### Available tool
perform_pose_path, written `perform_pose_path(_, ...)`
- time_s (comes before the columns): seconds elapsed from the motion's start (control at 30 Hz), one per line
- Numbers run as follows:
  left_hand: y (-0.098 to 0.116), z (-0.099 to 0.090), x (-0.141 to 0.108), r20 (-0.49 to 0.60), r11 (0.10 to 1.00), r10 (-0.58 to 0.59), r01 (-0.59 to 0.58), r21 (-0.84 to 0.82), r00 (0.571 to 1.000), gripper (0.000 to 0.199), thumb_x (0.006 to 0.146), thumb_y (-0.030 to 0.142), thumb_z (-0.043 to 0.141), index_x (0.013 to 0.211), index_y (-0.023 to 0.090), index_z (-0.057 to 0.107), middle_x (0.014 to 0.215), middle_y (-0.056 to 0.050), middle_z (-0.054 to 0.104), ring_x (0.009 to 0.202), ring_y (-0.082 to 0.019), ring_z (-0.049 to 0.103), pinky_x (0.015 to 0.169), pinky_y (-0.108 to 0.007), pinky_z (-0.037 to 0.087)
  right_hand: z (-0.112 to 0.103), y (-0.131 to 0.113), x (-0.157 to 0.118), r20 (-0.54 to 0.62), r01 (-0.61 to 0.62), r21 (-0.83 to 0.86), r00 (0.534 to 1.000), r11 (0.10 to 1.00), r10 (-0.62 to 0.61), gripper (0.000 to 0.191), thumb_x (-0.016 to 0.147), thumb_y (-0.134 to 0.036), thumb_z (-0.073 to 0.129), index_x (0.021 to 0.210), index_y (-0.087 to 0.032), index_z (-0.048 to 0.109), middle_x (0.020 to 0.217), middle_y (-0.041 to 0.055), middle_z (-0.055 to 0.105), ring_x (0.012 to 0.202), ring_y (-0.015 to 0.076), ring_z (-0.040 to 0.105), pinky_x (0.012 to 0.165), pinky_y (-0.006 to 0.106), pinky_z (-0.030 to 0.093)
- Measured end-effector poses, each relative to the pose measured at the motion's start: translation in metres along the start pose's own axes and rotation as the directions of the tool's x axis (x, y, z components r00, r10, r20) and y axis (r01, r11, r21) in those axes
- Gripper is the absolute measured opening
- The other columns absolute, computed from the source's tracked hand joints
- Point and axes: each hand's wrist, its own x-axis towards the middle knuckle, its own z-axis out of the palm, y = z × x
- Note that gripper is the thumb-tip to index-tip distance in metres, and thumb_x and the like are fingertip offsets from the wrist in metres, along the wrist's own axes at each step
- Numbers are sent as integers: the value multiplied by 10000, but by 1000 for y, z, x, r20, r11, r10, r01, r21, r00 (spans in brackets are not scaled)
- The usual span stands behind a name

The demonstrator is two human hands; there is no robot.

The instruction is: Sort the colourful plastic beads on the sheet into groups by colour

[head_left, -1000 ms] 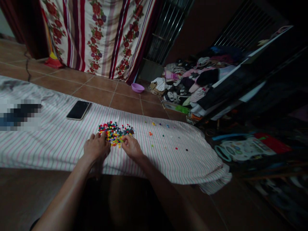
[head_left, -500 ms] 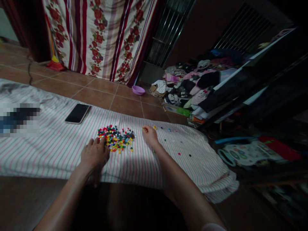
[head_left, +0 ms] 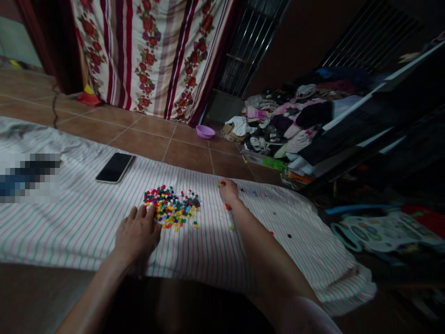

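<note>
A loose pile of small multicoloured cubes lies on a striped cloth. My left hand rests palm down at the pile's left edge, fingers stretched out and a little apart. To the right of the pile, my right hand pinches a tiny yellow-green cube at its fingertips, close over the cloth. An orange-red piece and another yellow-green piece lie beside the right wrist and forearm. Farther right are single pieces, among them a blue one and a black one.
A phone lies on the cloth left of the pile, with a blurred-out patch farther left. Beyond the cloth are a tiled floor, a purple basin, a floral curtain and a heap of clothes. Dark furniture stands on the right.
My right hand has moved right, farther from the pile, still pinching the yellow-green cube. The orange-red piece now shows beside it. My left hand stays at the pile. The view has shifted slightly.
</note>
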Motion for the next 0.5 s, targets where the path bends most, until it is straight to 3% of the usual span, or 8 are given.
perform_pose_path(0.2, -1, 4, 1, 1, 1000, -6, 6, 7, 1000, 570, 889, 381, 304, 1399, 147, 405, 1418, -164, 483, 1339, -322, 406, 1024, -469, 408, 6, -4, 3, 49, 57, -31, 997, 998, -55, 275, 878, -120, 507, 1014, -173, 740, 1051, 89, 724, 1008, 173, 647, 890, 239, 450)
perform_pose_path(0.5, 2, -4, -3, 7, 1000, 9, -9, 22, 1000, 518, 891, 362, 306, 1341, 156, 460, 1337, -145, 535, 1256, -309, 467, 987, -436, 439, 3, -10, -15, 119, 143, -15, 983, 990, -140, 280, 872, -126, 532, 1040, -196, 745, 1088, 67, 703, 1044, 167, 621, 931, 229, 423)
